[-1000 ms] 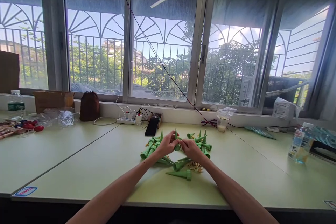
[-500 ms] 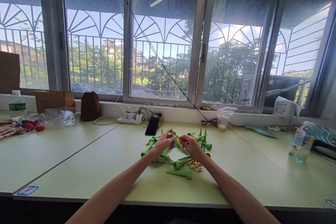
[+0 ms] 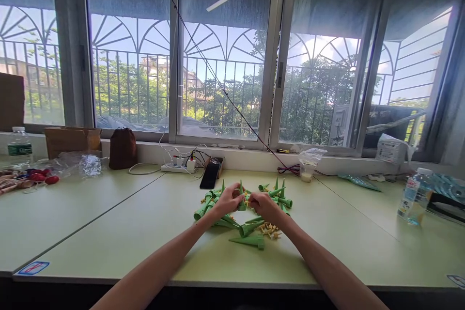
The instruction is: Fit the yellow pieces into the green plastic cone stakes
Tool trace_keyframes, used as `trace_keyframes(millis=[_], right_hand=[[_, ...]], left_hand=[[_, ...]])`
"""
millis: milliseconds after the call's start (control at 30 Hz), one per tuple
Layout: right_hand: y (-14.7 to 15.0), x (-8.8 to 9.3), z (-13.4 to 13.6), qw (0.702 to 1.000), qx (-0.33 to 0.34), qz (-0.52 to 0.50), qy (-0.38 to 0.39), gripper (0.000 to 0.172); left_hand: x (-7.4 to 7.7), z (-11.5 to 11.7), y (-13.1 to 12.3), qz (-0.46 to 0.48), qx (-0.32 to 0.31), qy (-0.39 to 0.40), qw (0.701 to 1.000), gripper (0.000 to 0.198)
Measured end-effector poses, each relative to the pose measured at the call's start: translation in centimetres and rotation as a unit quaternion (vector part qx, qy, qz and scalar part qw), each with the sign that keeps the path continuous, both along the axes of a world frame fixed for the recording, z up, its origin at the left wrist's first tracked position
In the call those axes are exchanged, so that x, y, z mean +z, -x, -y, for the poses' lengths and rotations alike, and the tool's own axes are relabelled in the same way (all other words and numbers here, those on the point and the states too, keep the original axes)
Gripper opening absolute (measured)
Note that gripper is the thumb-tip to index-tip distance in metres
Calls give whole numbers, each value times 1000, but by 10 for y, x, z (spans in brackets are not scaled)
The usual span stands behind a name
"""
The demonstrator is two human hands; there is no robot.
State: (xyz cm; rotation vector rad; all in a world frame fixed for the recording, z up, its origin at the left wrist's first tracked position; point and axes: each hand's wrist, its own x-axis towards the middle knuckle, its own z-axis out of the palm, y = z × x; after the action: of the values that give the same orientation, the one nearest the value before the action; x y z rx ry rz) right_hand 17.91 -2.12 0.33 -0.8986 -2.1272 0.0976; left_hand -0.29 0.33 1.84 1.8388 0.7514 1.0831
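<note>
My left hand (image 3: pixel 229 200) pinches a green plastic cone (image 3: pixel 241 194) with its tip pointing up, over the middle of the pile. Close beside its lower part is my right hand (image 3: pixel 265 206), fingers curled together; whatever they grip is hidden. More green cones lie and stand in a ring around both hands, including a tilted cone (image 3: pixel 249 228) with its wide end toward me. Nearest the table's front edge, one cone (image 3: pixel 249 241) lies on its side. Small yellow pegs (image 3: pixel 271 231) are heaped by my right wrist.
A phone (image 3: pixel 209 176) and a power strip (image 3: pixel 178 168) are behind the pile. A brown pouch (image 3: pixel 123 149) and cardboard box (image 3: pixel 72 142) stand back left. A clear bag (image 3: pixel 308 164) is by the sill, and a bottle (image 3: pixel 414 197) stands at right.
The cone in my left hand is now more upright and shows more of its length. My right hand's fingers have curled in closer together. The view has shifted slightly.
</note>
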Motion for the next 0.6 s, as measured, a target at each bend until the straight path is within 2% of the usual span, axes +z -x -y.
trace_keyframes(millis=[300,600], right_hand=[[0,4,7,1000,2,-1,19,15],[-1,-3,-2,1000,-10,-7,1,17]], left_hand=[[0,0,1,-18,3,-58,998,22],[-1,1,-2,0,-5,-42,999,22]])
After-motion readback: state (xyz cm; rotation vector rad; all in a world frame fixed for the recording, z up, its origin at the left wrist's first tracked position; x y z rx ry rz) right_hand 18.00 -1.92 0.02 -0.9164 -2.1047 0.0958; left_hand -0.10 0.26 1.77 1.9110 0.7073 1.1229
